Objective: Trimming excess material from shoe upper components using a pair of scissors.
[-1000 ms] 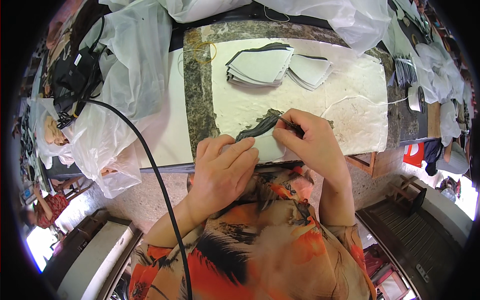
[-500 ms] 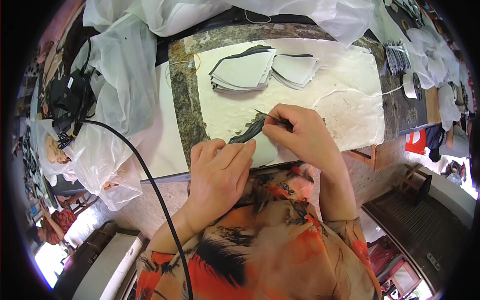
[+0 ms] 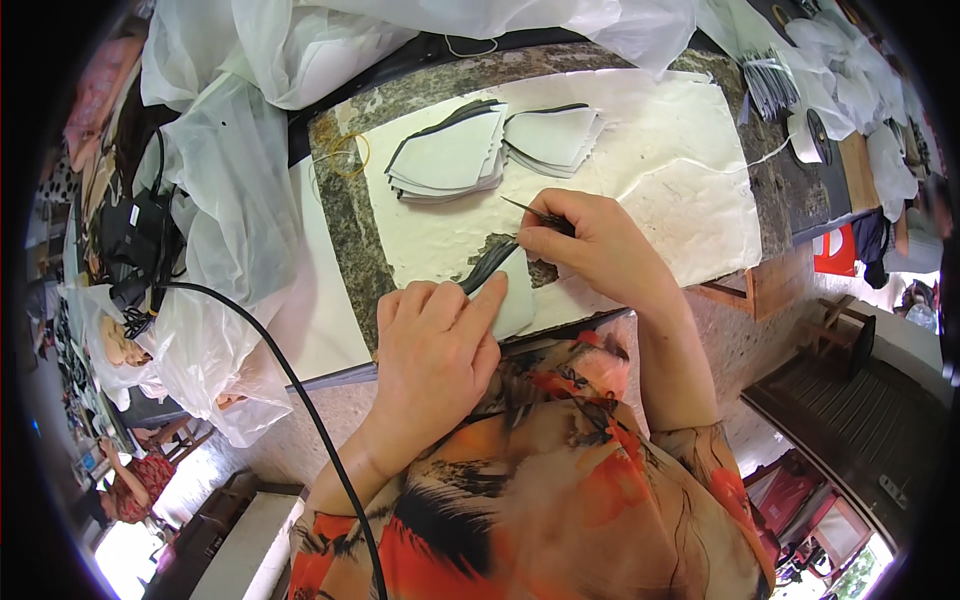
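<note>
My left hand (image 3: 435, 345) lies fingers extended over a pale, flat piece (image 3: 514, 300), pressing it to the work surface near the front edge. Along the piece's far side runs a black edge (image 3: 488, 266), gathered in dark layers. My right hand (image 3: 605, 245) is closed, thumb and forefinger at the right end of that edge. A thin, dark pointed tool (image 3: 522, 207) sticks out of the right hand to the left; its other end is hidden in the palm. Farther away lie two fanned stacks of white, black-edged pieces, a left stack (image 3: 445, 155) and a right stack (image 3: 552, 135).
A worn white sheet (image 3: 670, 190) covers a mottled board (image 3: 345, 215). Plastic bags (image 3: 240, 190) crowd the left and far sides. A black cable (image 3: 290, 365) hangs across at left. A white cord (image 3: 690, 160) leads to a spool (image 3: 815, 137). A yellow ring (image 3: 362, 150) lies at the board's left.
The view has shifted slightly. My right fingertips and the pointed tool have moved a little farther from me, at the black edge. My left hand still presses the piece.
</note>
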